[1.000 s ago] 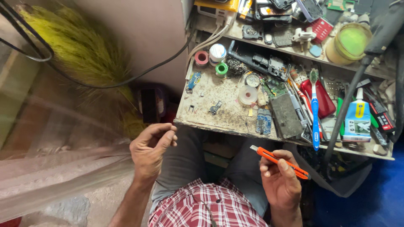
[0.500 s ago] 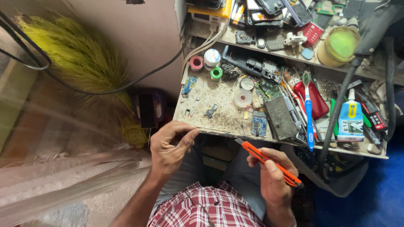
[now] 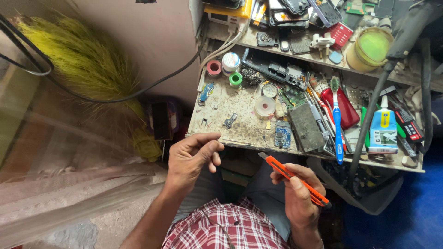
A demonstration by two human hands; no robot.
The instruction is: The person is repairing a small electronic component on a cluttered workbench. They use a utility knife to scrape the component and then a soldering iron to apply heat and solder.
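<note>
Both hands have edged nearer the cluttered, stained bench [image 3: 240,133]: right hand [image 3: 300,198] keeps its closed grip on the slim orange plastic utility knife [image 3: 295,179], left hand [image 3: 191,157] pinches fingertips together, contents too small to tell.

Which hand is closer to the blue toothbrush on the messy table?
Right. The right hand, holding an orange knife, sits just below the table edge near the blue toothbrush. The left hand is further off to the left, by the table's near corner.
</note>
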